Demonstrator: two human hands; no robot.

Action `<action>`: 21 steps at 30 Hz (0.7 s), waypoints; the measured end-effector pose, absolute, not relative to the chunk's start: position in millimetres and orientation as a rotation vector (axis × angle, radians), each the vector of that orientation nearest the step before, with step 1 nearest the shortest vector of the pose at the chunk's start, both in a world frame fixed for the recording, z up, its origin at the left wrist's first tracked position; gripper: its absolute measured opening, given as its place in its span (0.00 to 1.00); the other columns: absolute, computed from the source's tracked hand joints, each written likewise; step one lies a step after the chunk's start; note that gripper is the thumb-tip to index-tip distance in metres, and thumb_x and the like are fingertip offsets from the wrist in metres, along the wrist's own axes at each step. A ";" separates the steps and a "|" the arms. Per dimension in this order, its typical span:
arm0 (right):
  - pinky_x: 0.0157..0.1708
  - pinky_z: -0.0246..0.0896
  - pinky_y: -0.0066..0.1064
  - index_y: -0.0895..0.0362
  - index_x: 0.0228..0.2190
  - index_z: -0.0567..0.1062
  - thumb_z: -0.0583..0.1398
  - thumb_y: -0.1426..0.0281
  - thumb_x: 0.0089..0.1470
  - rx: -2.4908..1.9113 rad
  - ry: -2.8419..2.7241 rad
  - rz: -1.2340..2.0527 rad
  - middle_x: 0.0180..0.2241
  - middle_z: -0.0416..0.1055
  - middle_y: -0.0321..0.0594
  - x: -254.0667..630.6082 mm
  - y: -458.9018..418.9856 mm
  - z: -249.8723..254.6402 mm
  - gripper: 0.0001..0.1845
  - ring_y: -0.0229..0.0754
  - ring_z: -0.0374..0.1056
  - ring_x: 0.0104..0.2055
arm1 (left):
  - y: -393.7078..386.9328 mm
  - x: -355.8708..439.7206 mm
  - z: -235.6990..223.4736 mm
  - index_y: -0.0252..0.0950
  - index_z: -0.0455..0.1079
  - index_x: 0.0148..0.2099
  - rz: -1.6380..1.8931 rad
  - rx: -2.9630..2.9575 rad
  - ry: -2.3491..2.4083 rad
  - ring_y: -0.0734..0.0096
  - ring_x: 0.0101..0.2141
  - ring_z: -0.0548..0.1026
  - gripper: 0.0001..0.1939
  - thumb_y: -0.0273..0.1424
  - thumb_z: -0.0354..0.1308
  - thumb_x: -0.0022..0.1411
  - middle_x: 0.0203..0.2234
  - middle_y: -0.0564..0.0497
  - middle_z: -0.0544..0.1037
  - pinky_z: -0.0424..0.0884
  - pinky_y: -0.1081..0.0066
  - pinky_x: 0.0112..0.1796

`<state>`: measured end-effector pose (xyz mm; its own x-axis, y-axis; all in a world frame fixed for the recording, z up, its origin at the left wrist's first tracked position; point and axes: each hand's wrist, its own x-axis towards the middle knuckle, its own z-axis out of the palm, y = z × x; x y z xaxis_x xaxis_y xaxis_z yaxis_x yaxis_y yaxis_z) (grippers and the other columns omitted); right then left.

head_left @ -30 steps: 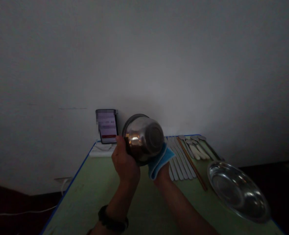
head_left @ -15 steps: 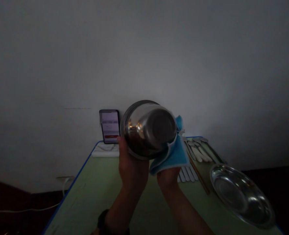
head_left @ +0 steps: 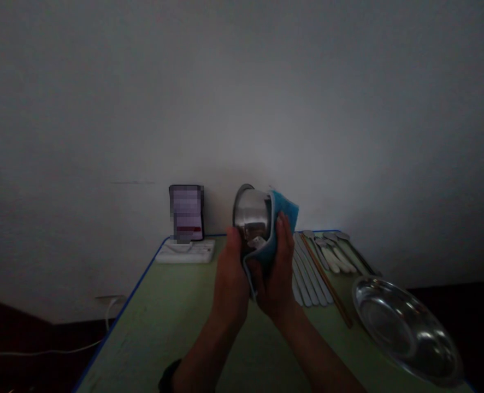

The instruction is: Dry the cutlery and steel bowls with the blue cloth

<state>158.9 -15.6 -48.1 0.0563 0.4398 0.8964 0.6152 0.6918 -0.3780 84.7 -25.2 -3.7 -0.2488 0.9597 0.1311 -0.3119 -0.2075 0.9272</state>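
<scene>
A small steel bowl [head_left: 251,212] is held up on its side above the green table [head_left: 164,327], its mouth turned away to the left. My left hand [head_left: 230,278] grips it from below at the rim. My right hand [head_left: 278,273] presses a blue cloth [head_left: 282,214] against the bowl's base and side, fingers closed over the cloth. Most of the bowl's underside is hidden by the cloth and my fingers.
A phone [head_left: 187,213] leans against the wall over a white power strip [head_left: 186,252]. Several spoons and chopsticks [head_left: 324,262] lie in a row at the back right. A wide steel dish [head_left: 406,330] sits at the right edge. The room is dim.
The bowl has turned from base-toward-me to side-on and dropped a little. My right hand has come round with the cloth and now covers the bowl's base.
</scene>
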 end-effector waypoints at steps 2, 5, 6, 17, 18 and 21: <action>0.59 0.41 0.54 0.52 0.61 0.43 0.50 0.67 0.56 -0.880 -1.633 -0.249 0.61 0.47 0.43 161.9 -15.2 -48.3 0.34 0.52 0.38 0.64 | -24.7 81.9 -4.2 0.37 0.75 0.33 1.613 1.102 1.096 0.66 0.36 0.74 0.18 0.43 0.50 0.60 0.29 0.50 0.78 0.67 0.71 0.40; 0.59 0.41 0.53 0.52 0.59 0.50 0.49 0.70 0.56 -0.858 -1.733 -0.313 0.56 0.58 0.43 167.5 -14.9 -40.1 0.29 0.50 0.42 0.63 | -26.3 79.1 1.8 0.37 0.73 0.26 1.562 1.254 1.142 0.67 0.30 0.73 0.15 0.37 0.53 0.59 0.24 0.50 0.76 0.66 0.73 0.35; 0.59 0.42 0.53 0.52 0.58 0.52 0.49 0.70 0.56 -0.851 -1.759 -0.304 0.55 0.59 0.44 169.5 -14.6 -35.5 0.29 0.50 0.44 0.63 | -27.0 78.3 4.4 0.37 0.72 0.24 1.543 1.280 1.137 0.67 0.27 0.71 0.15 0.36 0.53 0.59 0.21 0.51 0.75 0.65 0.73 0.32; 0.60 0.44 0.50 0.57 0.59 0.50 0.48 0.68 0.58 -0.880 -1.931 -0.065 0.60 0.51 0.46 181.5 -14.5 -9.9 0.28 0.47 0.41 0.64 | -21.3 51.3 10.0 0.36 0.68 0.21 1.484 1.310 1.117 0.71 0.23 0.63 0.16 0.40 0.55 0.56 0.19 0.53 0.69 0.61 0.74 0.24; 0.61 0.42 0.50 0.57 0.59 0.49 0.48 0.68 0.59 -0.838 -1.997 -0.077 0.61 0.50 0.46 181.5 -16.6 -10.1 0.28 0.47 0.39 0.65 | -22.2 50.3 10.4 0.36 0.67 0.20 1.490 1.337 1.126 0.72 0.22 0.62 0.17 0.40 0.55 0.56 0.18 0.54 0.67 0.60 0.74 0.23; 0.61 0.40 0.49 0.56 0.59 0.49 0.48 0.69 0.59 -0.735 -2.102 -0.118 0.60 0.51 0.46 182.0 -21.7 -5.9 0.28 0.46 0.40 0.64 | -27.4 49.9 13.1 0.36 0.64 0.19 1.566 1.467 1.186 0.75 0.19 0.59 0.18 0.39 0.54 0.57 0.15 0.56 0.64 0.56 0.75 0.21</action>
